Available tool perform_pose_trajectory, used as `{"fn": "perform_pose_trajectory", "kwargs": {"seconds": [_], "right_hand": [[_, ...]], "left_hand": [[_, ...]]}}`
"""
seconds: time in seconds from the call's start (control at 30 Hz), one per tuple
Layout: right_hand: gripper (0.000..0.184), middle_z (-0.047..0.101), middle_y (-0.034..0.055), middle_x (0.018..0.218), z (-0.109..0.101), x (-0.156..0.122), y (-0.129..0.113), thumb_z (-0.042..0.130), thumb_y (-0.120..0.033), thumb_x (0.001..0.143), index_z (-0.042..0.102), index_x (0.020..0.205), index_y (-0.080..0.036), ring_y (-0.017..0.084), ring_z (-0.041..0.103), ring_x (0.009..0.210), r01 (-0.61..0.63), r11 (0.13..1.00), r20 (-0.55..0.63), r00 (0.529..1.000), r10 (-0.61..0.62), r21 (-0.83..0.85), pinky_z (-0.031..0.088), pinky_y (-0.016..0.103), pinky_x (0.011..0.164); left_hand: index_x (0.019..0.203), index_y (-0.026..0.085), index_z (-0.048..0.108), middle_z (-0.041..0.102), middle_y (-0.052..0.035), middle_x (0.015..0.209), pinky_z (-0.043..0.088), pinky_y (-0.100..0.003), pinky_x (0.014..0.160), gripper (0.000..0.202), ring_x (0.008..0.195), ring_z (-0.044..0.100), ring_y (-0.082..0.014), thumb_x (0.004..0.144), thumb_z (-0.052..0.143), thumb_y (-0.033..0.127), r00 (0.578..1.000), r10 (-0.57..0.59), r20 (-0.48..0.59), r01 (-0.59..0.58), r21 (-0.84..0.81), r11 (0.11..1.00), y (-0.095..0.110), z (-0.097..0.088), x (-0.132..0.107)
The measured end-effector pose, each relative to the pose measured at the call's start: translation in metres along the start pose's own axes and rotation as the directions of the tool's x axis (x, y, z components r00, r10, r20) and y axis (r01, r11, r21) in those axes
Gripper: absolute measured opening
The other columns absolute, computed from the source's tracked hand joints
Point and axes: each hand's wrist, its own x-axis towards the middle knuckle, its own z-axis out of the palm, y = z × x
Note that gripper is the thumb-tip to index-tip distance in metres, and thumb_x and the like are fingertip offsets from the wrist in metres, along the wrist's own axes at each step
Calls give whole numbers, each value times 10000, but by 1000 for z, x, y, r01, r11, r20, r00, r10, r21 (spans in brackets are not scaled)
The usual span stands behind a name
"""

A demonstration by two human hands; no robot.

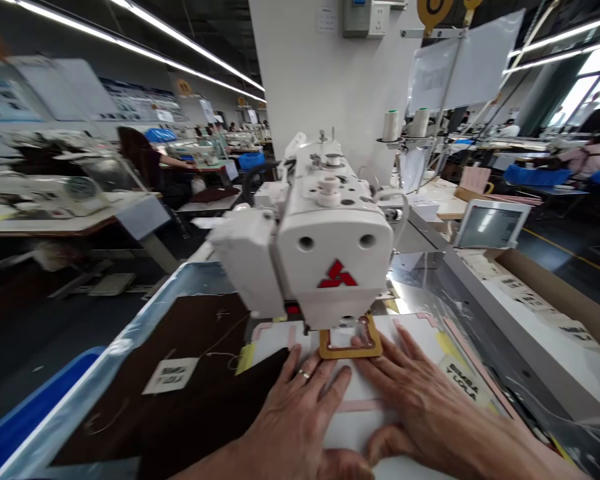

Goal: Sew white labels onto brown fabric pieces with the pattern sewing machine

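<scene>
Sewing-hall benches blur behind a white sewing table (525,347) where, from its left edge, dark brown fabric (180,373) lies, the left hand (300,413) and right hand (420,400) press spread flat on the white plastic template (360,427) near the front edge, best kept clear of the amber clamp frame (351,349) under the white sewing-machine head (325,267).

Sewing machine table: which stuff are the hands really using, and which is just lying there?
In use:
left hand and right hand, flat on the white plastic template
yellow rectangular clamp frame
white sewing machine

Lying about:
dark brown fabric
white printed label
grey touchscreen panel
open cardboard box
</scene>
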Motion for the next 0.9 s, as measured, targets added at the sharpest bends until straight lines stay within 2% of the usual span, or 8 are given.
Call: {"fn": "perform_pose_trajectory", "kwargs": {"seconds": [0.13,0.23,0.33,0.43,0.53,0.63,0.77,0.9], "right_hand": [[954,420,157,1664,11,-15,11,633,-742,929,325,1688,-254,459,383,1528,-19,990,-126,992,1,-142,339,695,1205],[608,634,125,1499,0,-26,2,609,-601,1007,593,1519,-273,418,620,1346,-31,978,-188,982,-9,-206,513,628,1085],[343,801,92,1167,-18,-36,-23,519,-424,1074,718,1302,-262,324,792,987,-91,988,-247,967,57,-124,648,461,818],[306,790,77,998,-31,-32,-51,466,-384,1096,718,1235,-280,245,783,791,-93,993,-196,975,105,70,589,320,598],[338,731,61,884,-37,-13,-73,404,-382,1117,717,1132,-257,215,725,705,-99,972,-114,986,126,214,517,318,578],[387,684,45,854,-40,8,-90,368,-402,1126,705,1041,-233,202,658,693,-142,932,-44,985,165,332,485,344,640],[381,689,26,864,-46,25,-108,477,-553,1081,694,1047,-243,194,613,717,-285,768,49,948,315,574,464,336,656],[464,715,51,1060,-53,30,-114,593,-665,1003,655,1144,-227,202,656,863,-214,513,60,952,300,831,511,310,702]], "left_hand": [[1649,201,366,438,-170,1647,191,-624,1302,976,1539,393,-384,945,423,876,995,-40,88,52,-147,988,15,-28,-1],[1542,195,526,569,-151,1550,261,-569,1297,687,1461,518,-320,1073,440,689,1000,8,-5,-9,-183,983,13,-55,-17],[1194,228,756,794,-56,1110,463,-414,1165,444,1071,740,-212,1145,396,483,955,-281,-93,252,-243,937,-12,-83,-49],[1287,185,707,754,-118,1185,573,-398,876,424,1037,721,-282,1109,469,488,861,-502,-76,479,-207,853,-45,-101,-80],[1074,194,757,739,-71,1023,536,-380,810,325,925,692,-276,1008,636,488,835,-550,-3,539,-189,821,-55,-104,-95],[888,209,711,693,-34,937,493,-355,800,315,867,649,-227,1054,533,410,831,-556,16,546,-214,810,-38,-104,-96],[913,219,649,676,-1,903,468,-299,694,326,785,638,-172,1105,457,399,815,-580,-18,551,-287,783,-4,-122,-92],[1013,217,651,681,4,922,493,-267,728,196,806,653,-142,1111,487,262,890,-380,-253,299,-305,904,31,-137,-87]]}}
